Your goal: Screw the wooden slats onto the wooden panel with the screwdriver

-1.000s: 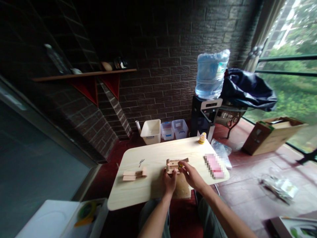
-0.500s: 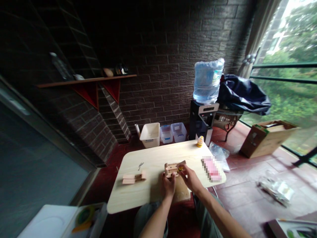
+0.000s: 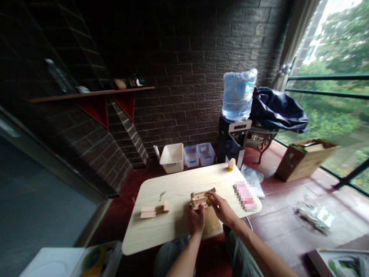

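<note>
My left hand (image 3: pixel 196 220) is closed on the near side of a small wooden assembly (image 3: pixel 198 196), which has a rounded block at its left end and dark holes in its top. At the right end of that assembly, my right hand (image 3: pixel 222 208) pinches a small yellow-and-black piece (image 3: pixel 209 199) whose kind I cannot make out. Its fingertips partly cover the piece. Under my hands, a brown board or block (image 3: pixel 212 225) lies at the table's front edge. To the left lies a second wooden assembly (image 3: pixel 155 210) made of flat strips and a block.
Thin dark metal pieces (image 3: pixel 162 195) lie on the pale table (image 3: pixel 161 234). A yellow-capped bottle (image 3: pixel 231 164) stands at its far right corner, with a pixelated pink object (image 3: pixel 245 196) nearer. Bins (image 3: pixel 172 165) and a water dispenser (image 3: pixel 233 134) stand behind.
The view has shifted slightly. My right fingers have turned a little around the yellow-and-black piece, which shows more now. My left hand keeps its hold on the wooden assembly.
</note>
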Demonstrator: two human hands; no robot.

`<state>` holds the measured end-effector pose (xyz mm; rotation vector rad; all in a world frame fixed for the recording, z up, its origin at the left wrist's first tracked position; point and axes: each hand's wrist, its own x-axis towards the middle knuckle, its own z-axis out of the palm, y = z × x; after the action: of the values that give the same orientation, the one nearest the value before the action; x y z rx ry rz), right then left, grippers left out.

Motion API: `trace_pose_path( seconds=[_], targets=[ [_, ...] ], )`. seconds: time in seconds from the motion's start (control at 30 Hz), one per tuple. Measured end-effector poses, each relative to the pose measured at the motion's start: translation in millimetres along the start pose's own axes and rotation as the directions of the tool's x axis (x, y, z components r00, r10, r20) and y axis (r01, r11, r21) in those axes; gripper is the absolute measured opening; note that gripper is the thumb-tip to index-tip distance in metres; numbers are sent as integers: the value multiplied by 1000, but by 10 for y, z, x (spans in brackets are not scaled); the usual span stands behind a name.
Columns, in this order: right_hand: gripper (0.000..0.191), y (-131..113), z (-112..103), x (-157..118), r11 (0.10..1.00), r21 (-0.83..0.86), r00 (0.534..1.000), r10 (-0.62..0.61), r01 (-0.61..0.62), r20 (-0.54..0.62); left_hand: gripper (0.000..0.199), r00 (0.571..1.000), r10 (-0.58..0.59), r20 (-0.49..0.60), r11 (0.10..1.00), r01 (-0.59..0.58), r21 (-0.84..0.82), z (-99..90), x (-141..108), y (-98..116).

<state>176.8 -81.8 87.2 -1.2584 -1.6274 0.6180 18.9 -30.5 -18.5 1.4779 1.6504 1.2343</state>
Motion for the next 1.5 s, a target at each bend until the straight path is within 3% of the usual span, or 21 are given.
trace_pose_path(
  seconds=[0.27,0.63,0.87,1.07,1.5],
  targets=[
    [43,-76,-55,2,1000,-24,996,-10,12,85,56,1000,6,7,999,-5,-35,-27,30,31],
    [35,-34,-64,19,999,29,999,34,-35,34,53,999,30,18,994,-28,-103,32,15,-191],
    [27,-57,-85,62,996,57,996,62,-67,70,58,999,9,52,995,-4,-99,-18,-15,-113],
    [35,-50,-39,94,993,82,993,82,-89,84,59,1000,2,16,999,-1,-46,-70,-57,-55],
    [40,-51,-114,96,998,-22,992,-62,65,106,54,999,45,12,994,-44,-96,-85,-49,14]
  ],
)
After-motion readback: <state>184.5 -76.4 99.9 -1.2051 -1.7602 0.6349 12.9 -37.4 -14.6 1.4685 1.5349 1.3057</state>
